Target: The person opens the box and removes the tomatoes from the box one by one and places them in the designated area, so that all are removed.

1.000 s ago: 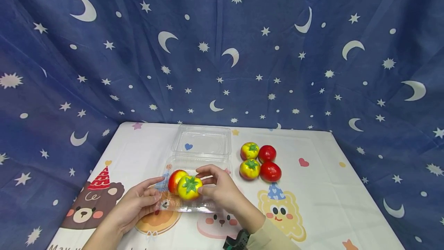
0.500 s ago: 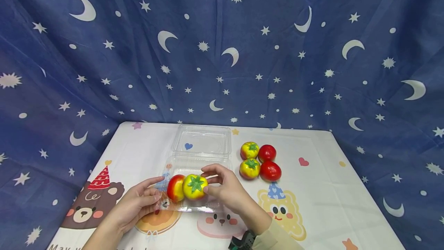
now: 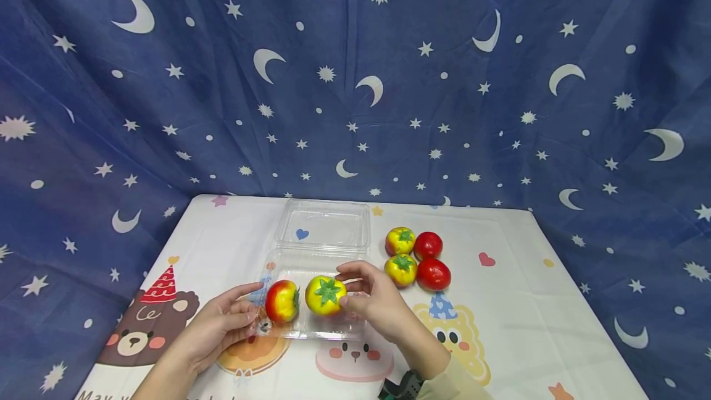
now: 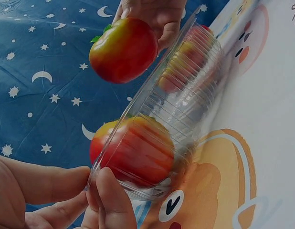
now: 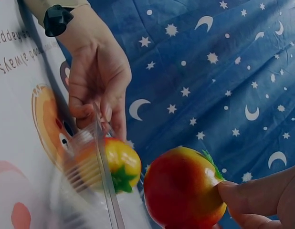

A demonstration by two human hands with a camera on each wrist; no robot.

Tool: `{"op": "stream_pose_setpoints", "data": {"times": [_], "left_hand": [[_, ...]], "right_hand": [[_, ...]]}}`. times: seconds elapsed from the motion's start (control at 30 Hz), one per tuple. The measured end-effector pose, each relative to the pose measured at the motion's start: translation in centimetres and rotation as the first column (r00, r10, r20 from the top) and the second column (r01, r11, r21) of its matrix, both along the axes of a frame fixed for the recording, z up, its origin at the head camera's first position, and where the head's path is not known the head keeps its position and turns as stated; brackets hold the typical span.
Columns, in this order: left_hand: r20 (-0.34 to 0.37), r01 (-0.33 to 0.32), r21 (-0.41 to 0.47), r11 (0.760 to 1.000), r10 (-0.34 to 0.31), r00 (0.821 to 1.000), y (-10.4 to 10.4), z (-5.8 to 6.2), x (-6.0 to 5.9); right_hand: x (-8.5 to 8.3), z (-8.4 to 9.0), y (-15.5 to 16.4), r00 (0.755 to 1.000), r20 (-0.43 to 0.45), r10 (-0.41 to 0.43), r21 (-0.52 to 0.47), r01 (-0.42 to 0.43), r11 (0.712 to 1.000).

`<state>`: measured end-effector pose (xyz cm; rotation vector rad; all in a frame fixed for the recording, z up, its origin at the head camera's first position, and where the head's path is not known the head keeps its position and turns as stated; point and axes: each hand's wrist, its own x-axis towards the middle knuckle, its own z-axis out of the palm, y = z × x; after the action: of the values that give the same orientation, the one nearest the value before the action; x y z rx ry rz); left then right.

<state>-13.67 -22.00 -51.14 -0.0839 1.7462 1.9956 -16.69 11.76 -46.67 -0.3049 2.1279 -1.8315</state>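
Observation:
A clear plastic clamshell box [image 3: 355,325] lies open on the table, its lid [image 3: 324,225] folded back. One red-yellow toy tomato [image 3: 281,300] sits in the box's left part [image 4: 133,152] [image 5: 116,164]. My right hand [image 3: 378,301] holds a second yellow tomato with a green stem [image 3: 325,295] just over the box's middle [image 4: 123,50] [image 5: 183,188]. My left hand [image 3: 222,323] grips the box's left rim [image 4: 97,167] with its fingers [image 4: 111,198].
Several more toy tomatoes, yellow [image 3: 400,241] [image 3: 400,270] and red [image 3: 428,245] [image 3: 433,274], cluster right of the box. The table wears a white cartoon-print cloth [image 3: 500,326]. A blue moon-and-star curtain [image 3: 355,79] hangs behind and at both sides.
My right hand has carried the yellow tomato rightward, away from the tomato lying in the box, which has settled to the left. My left hand has stayed on the rim.

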Motion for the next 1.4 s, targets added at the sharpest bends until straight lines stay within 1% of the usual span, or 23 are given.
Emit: {"op": "stream_pose_setpoints", "data": {"times": [0.07,0.3,0.53,0.6,0.8,0.87,1.03,1.27,1.4], "left_hand": [[0.005,-0.002,0.005,1.0,0.002,1.0,0.0,0.0,0.0],[-0.019,0.012,0.04,0.999,-0.012,1.0,-0.2,-0.2,0.0],[0.009,-0.001,0.013,1.0,0.001,1.0,0.0,0.1,0.1],[0.004,0.0,0.018,1.0,0.0,1.0,-0.1,0.0,0.1],[-0.005,0.006,0.046,0.999,-0.006,1.0,-0.2,-0.2,0.0],[0.002,0.002,0.048,0.999,-0.002,1.0,-0.2,-0.2,0.0],[-0.006,0.006,0.044,0.999,-0.006,1.0,-0.2,-0.2,0.0],[0.0,0.01,0.038,0.999,-0.01,1.0,-0.1,-0.1,0.1],[-0.001,0.01,0.042,0.999,-0.01,1.0,-0.2,0.0,0.1]], "right_hand": [[0.0,0.0,0.3,1.0,-0.007,-0.005,0.005,0.005,1.0],[0.1,0.0,1.4,0.999,-0.02,-0.033,0.043,0.034,0.998],[0.1,0.0,2.9,0.998,-0.021,-0.054,0.061,0.056,0.997],[0.1,0.0,3.4,0.998,-0.021,-0.061,0.062,0.062,0.996],[0.2,0.3,4.7,0.995,-0.029,-0.1,0.065,0.101,0.993],[0.3,0.4,5.1,0.993,-0.026,-0.117,0.075,0.119,0.99],[0.5,0.4,6.2,0.988,-0.008,-0.155,0.079,0.155,0.985],[0.6,0.1,7.7,0.987,-0.028,-0.161,0.095,0.163,0.982],[0.7,0.1,8.5,0.987,-0.026,-0.162,0.1,0.163,0.982]]}}
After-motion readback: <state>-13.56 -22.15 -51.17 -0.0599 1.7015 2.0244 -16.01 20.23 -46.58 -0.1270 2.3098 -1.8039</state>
